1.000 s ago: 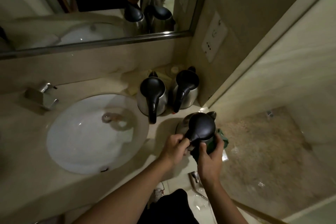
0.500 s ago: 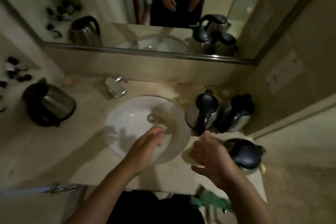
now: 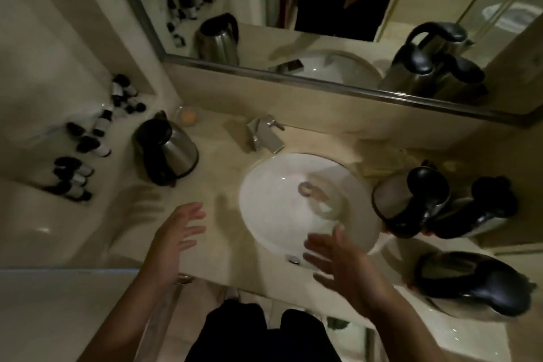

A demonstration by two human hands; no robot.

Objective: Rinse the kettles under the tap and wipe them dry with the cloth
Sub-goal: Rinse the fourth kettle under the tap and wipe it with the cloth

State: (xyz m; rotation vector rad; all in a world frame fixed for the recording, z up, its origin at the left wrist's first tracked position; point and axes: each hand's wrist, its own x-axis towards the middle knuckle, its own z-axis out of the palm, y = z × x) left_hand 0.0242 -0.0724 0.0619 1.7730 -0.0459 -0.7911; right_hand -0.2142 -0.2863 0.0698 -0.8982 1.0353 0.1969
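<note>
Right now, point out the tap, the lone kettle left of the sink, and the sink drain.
tap [image 3: 264,135]: head view, on its flat metal spout.
lone kettle [image 3: 173,150]: head view, on its steel side wall.
sink drain [image 3: 305,187]: head view, on the metal ring.

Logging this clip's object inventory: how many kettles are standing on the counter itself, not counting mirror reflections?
4. One kettle stands left of the sink; two stand side by side to its right; a fourth sits nearer the front edge. None appears hidden.
</note>
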